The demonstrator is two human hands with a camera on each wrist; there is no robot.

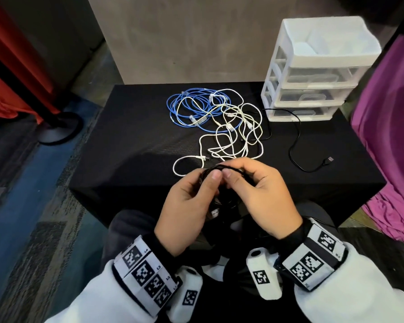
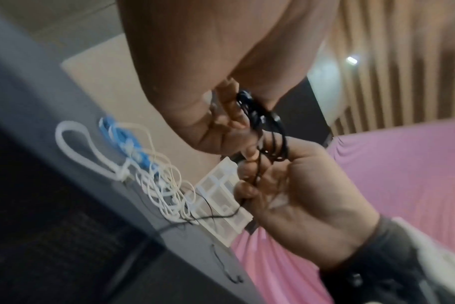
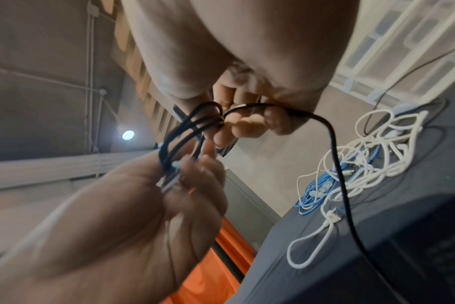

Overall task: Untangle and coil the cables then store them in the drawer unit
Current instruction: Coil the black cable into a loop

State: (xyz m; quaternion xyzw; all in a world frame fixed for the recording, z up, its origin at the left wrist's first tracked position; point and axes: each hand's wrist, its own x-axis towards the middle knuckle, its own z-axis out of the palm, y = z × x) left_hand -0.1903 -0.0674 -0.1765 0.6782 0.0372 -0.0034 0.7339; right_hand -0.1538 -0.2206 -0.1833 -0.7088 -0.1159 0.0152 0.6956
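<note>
Both hands grip the black cable (image 1: 216, 170), left hand (image 1: 187, 206) pinching the loops, right hand (image 1: 264, 199) feeding slack. Coiling underway, I'd say. Next: draw the tail (image 1: 296, 145) off the tabletop (image 1: 131, 136).

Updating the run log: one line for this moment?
step: coiling black cable | left hand: holds coil | right hand: feeds cable | drawer unit: closed

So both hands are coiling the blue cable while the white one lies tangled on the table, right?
Not quite: the left hand and right hand are coiling a black cable. The head view shows the blue cable on the table, tangled with the white cable.
</note>
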